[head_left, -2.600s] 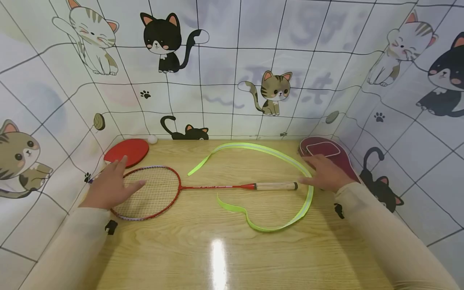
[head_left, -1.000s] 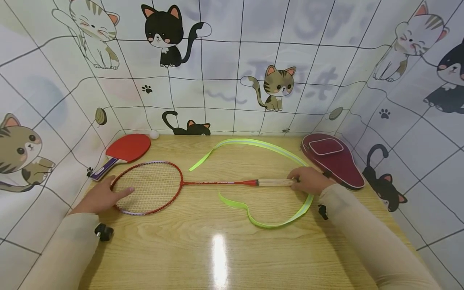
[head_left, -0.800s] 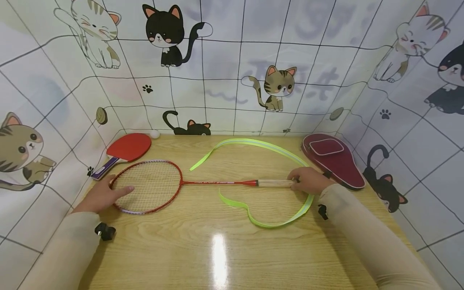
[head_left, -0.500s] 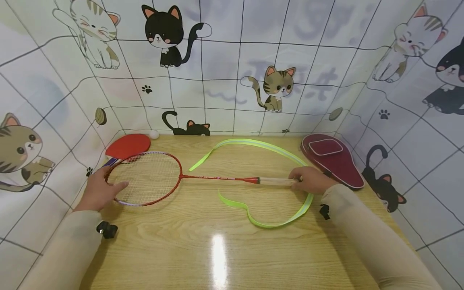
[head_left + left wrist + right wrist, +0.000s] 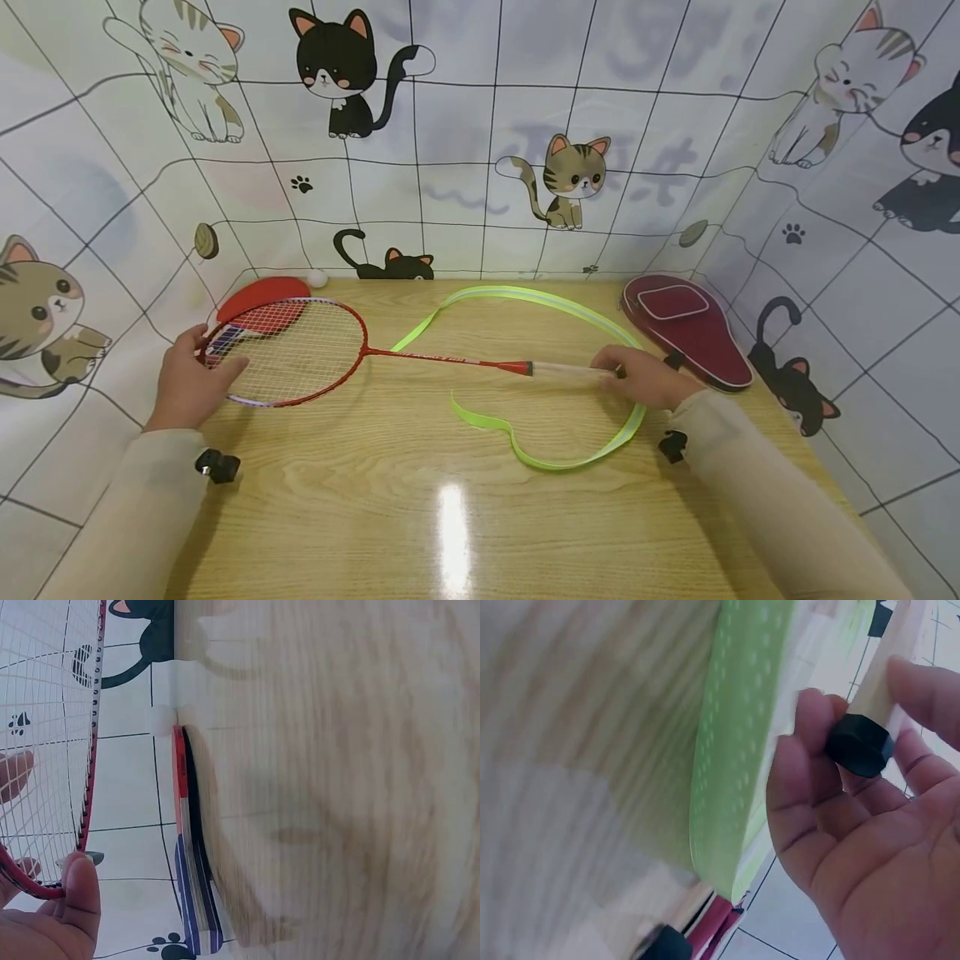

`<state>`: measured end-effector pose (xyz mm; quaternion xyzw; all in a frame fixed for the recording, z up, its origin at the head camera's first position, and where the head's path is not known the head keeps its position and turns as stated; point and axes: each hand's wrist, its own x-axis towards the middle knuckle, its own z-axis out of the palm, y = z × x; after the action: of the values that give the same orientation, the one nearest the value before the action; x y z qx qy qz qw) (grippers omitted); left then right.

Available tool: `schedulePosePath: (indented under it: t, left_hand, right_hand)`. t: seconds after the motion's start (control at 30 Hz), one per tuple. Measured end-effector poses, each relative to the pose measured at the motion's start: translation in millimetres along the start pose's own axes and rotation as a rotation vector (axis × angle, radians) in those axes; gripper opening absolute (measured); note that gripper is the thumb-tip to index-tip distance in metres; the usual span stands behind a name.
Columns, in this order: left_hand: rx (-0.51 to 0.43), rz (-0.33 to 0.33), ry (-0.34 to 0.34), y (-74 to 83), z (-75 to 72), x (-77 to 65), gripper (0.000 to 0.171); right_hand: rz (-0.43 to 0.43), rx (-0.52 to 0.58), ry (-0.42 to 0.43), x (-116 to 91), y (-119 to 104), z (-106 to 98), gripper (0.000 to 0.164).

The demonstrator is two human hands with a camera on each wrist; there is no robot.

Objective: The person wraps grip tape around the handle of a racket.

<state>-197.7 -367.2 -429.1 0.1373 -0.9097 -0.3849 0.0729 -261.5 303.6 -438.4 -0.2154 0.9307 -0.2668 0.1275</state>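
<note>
A red badminton racket is held level above the table between both hands, its head to the left. My left hand grips the far end of the head; in the left wrist view the thumb presses the red frame, with fingers behind the strings. My right hand holds the pale handle near its black butt cap, fingers curled around it in the right wrist view. Under the handle, a fluorescent yellow-green reflective strap lies in an open loop on the wooden table.
A red table tennis bat lies at the back left, partly seen through the strings. Beside it is a white ball. A maroon bat case lies at the back right. Cat-printed walls enclose the back and sides.
Both hands have come down from hovering and taken hold of the racket. Its head has risen off the table and shifted slightly left, now overlapping the bat in view. Strap and case stay put.
</note>
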Motion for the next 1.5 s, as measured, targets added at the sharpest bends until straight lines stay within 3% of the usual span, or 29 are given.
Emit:
schedulePosePath:
  t: [0.17,0.4,0.6,0.8,0.93,1.07,1.17,1.33,1.5]
  left_hand:
    - [0.001,0.015,0.009,3.4,-5.7,0.0,0.093]
    - [-0.019,0.019,0.019,9.0,-8.6,1.8,0.093]
    - [-0.091,-0.053,0.022,18.6,-8.0,0.1,0.091]
    - [-0.268,-0.193,0.003,30.3,0.1,-2.2,0.091]
    - [-0.378,-0.203,-0.019,37.1,9.5,-3.8,0.086]
    - [-0.584,-0.187,-0.015,44.9,20.0,-7.7,0.083]
    - [-0.747,-0.232,-0.002,52.7,27.0,-11.9,0.087]
    - [-0.929,-0.318,0.029,66.4,35.0,-15.2,0.089]
    - [-0.984,-0.374,0.057,72.9,35.4,-11.7,0.088]
  right_hand:
    - [-0.057,0.093,0.029,-1.8,1.5,9.3,0.028]
    - [-0.030,0.183,0.053,-8.2,-8.8,19.3,0.033]
    - [-0.022,0.222,0.067,-15.6,-15.3,22.9,0.032]
    - [-0.055,0.237,0.095,-17.9,-16.6,25.0,0.034]
    - [-0.048,0.255,0.112,-17.7,-15.6,27.3,0.034]
    - [-0.058,0.276,0.139,-16.6,-17.0,30.7,0.032]
    - [-0.067,0.303,0.149,-14.9,-17.7,33.4,0.029]
    - [-0.054,0.308,0.145,-12.2,-18.3,36.9,0.030]
    - [-0.043,0.270,0.151,-10.9,-20.9,37.4,0.031]
